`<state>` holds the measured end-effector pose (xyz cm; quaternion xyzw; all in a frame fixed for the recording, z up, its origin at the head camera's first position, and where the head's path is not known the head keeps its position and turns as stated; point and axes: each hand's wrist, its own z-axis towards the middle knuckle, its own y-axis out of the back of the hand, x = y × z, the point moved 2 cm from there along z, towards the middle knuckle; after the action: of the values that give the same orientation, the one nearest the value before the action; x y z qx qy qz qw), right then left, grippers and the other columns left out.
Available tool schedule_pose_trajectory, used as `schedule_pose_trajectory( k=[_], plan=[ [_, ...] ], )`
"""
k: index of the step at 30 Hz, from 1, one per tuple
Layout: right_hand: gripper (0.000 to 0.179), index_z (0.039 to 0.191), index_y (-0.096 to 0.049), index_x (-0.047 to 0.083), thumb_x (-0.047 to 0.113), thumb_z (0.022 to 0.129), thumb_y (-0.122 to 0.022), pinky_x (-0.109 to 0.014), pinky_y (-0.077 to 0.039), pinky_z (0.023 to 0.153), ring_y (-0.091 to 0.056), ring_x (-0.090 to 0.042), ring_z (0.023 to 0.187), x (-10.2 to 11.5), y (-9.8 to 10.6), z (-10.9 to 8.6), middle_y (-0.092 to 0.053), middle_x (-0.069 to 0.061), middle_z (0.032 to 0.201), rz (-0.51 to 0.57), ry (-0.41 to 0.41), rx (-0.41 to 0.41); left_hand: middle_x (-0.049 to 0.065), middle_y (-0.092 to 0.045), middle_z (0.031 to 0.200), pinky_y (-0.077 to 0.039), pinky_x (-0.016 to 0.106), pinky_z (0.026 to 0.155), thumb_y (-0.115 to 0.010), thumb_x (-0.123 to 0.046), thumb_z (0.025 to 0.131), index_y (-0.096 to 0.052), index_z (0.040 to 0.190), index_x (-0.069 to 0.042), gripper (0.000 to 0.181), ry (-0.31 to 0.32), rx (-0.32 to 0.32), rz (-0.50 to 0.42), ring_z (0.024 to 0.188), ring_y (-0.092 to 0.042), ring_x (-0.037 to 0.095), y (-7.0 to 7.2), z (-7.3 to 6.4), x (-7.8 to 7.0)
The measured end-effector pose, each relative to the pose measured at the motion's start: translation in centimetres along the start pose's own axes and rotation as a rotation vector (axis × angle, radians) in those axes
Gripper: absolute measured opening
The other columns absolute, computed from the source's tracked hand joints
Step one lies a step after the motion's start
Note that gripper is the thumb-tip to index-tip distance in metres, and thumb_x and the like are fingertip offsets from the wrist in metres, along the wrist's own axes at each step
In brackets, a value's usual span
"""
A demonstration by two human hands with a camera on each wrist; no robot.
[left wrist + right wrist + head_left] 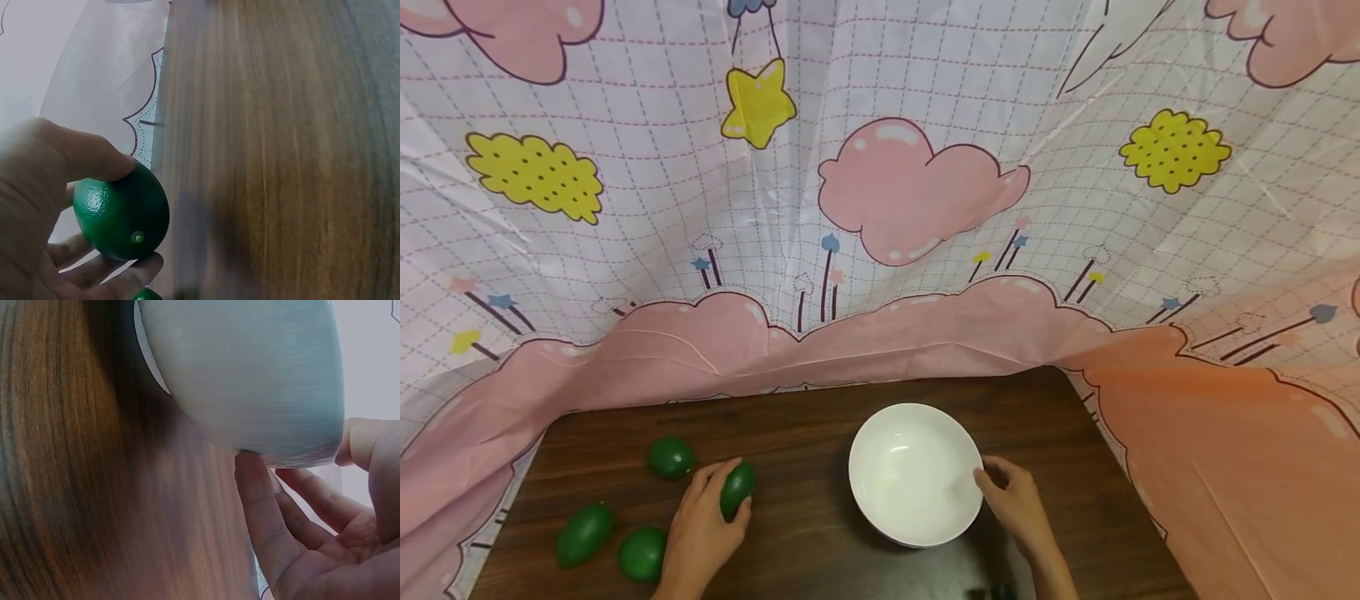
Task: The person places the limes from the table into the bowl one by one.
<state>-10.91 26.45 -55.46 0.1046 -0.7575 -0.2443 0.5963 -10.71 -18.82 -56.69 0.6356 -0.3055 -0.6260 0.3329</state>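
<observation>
In the head view my left hand [703, 517] holds a glossy dark green avocado [737, 488] over the left part of the table. The left wrist view shows the thumb on one side of this avocado [122, 212] and the fingers around the other; a small pale stem nub shows. A round white bowl [916, 475] stands right of centre, nothing visible inside. At its right rim is my right hand [1018, 504]. Up close, the right thumb lies at the rim of the bowl [250, 381] and the fingertips [250, 464] press its outer wall.
Near the left hand lie three more green avocados: one behind [672, 457], one at far left [585, 535] and one in front [642, 554]. The dark wooden table [797, 533] meets a patterned cloth [880, 350] at its back and sides. A small dark object [1002, 592] shows at the bottom edge.
</observation>
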Motion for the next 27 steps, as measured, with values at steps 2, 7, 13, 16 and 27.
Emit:
schedule_pose_trajectory(
  k=[2, 7, 13, 16, 27],
  plan=[
    [0.036, 0.129, -0.07, -0.005, 0.02, 0.103, -0.069, -0.027, -0.06, 0.082, -0.073, -0.028, 0.111, 0.0, 0.0, 0.0, -0.073, -0.024, 0.128, 0.0, -0.002, 0.001, 0.022, -0.054, 0.149, -0.057, 0.066, 0.094, -0.077, -0.018, 0.093, -0.055, 0.153, -0.017, 0.064, -0.007, -0.009, -0.005, 0.127, -0.061, 0.047, -0.1, 0.0, -0.1],
    [0.036, 0.128, -0.07, -0.005, 0.02, 0.103, -0.069, -0.02, -0.055, 0.078, -0.071, -0.025, 0.109, 0.2, 0.1, 0.0, -0.074, -0.023, 0.126, 0.014, -0.015, 0.004, 0.021, -0.055, 0.148, -0.058, 0.064, 0.092, -0.078, -0.019, 0.093, -0.056, 0.151, -0.017, 0.063, -0.024, -0.026, -0.017, 0.125, -0.063, 0.045, -0.2, 0.1, -0.3],
    [0.035, 0.127, -0.071, -0.005, 0.02, 0.102, -0.07, -0.02, -0.054, 0.079, -0.071, -0.026, 0.11, 0.3, 0.1, 0.1, -0.074, -0.023, 0.126, 0.027, -0.041, -0.001, 0.02, -0.057, 0.146, -0.058, 0.063, 0.09, -0.08, -0.018, 0.091, -0.057, 0.15, -0.017, 0.062, -0.04, -0.034, -0.01, 0.123, -0.064, 0.045, -0.3, 0.0, -0.8],
    [0.035, 0.127, -0.071, -0.005, 0.019, 0.101, -0.07, -0.02, -0.054, 0.079, -0.07, -0.025, 0.11, 0.1, 0.1, 0.2, -0.074, -0.023, 0.126, 0.043, -0.046, -0.003, 0.02, -0.057, 0.146, -0.059, 0.063, 0.089, -0.08, -0.018, 0.091, -0.058, 0.149, -0.017, 0.062, -0.049, -0.033, -0.007, 0.123, -0.064, 0.044, -0.3, 0.0, -1.3],
    [0.036, 0.128, -0.067, -0.007, 0.016, 0.101, -0.071, -0.036, -0.067, 0.079, -0.074, -0.021, 0.095, -0.6, 0.1, 0.5, -0.074, -0.022, 0.12, 0.213, -0.104, 0.042, 0.019, -0.059, 0.144, -0.06, 0.06, 0.088, -0.081, -0.017, 0.09, -0.059, 0.149, -0.018, 0.063, -0.08, -0.038, -0.007, 0.12, -0.066, 0.042, -0.8, 0.1, -2.6]
  ],
)
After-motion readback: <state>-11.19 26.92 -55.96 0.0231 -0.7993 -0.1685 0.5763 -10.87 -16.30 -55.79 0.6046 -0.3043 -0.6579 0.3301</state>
